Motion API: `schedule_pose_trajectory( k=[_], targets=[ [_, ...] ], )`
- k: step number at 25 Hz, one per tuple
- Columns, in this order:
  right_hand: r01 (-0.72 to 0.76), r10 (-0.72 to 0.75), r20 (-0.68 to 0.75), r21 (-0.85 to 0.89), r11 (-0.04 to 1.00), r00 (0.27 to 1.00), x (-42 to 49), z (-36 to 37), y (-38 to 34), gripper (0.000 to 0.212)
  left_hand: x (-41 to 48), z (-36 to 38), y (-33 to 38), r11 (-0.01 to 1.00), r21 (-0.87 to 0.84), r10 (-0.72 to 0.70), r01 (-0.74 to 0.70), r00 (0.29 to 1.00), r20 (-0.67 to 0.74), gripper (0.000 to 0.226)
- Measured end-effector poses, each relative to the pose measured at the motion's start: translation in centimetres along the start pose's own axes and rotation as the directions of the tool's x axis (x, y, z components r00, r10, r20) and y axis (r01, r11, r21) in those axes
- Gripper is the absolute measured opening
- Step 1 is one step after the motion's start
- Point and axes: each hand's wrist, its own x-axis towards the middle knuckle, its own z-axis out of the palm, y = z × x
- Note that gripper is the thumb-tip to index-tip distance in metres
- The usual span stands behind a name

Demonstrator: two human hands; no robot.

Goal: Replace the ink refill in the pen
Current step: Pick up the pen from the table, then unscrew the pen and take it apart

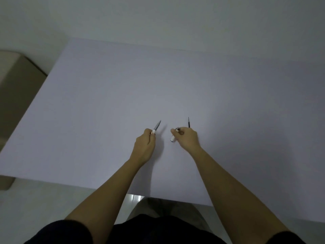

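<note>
1. We see a beige box (19,81) off the left edge of the white table (123,88), whose wide far surface lies bare.
2. Our left hand (145,147) is closed around the pen's front section (157,127), grey tip pointing far-right.
3. Just right, apart from it, our right hand (187,138) grips the white pen barrel (172,138) and a thin dark ink refill (188,122), standing up behind the fingers.
4. Both hands are well inside the table's near edge.
</note>
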Motion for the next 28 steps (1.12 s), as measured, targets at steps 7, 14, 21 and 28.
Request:
schedule_pose_trajectory(
  k=[7, 14, 21, 28],
  targets=[
    [0.009, -0.011, -0.133, -0.015, 1.0, 0.991, 0.5, 2.7, 0.4, 0.031, 0.8, -0.7, 0.1, 1.0, -0.004, 0.025, -0.026, 0.999, -0.021, 0.027],
    [0.014, -0.017, -0.128, -0.026, 1.0, 0.992, 0.6, 2.9, 0.2, 0.05, 0.9, -0.5, -0.2, 0.999, -0.012, 0.029, -0.029, 0.999, -0.014, 0.026],
    [0.14, -0.117, -0.096, 0.281, 0.949, 0.988, -1.1, 0.2, -2.3, 0.024, 0.9, 0.2, 0.8, 0.995, -0.007, 0.104, -0.104, 0.994, 0.014, 0.024],
    [0.099, -0.047, -0.119, 0.479, 0.872, 0.992, -1.5, -1.2, -2.8, 0.014, 0.7, 1.7, 2.7, 0.975, 0.06, 0.213, -0.213, 0.977, -0.002, 0.023]
  ],
)
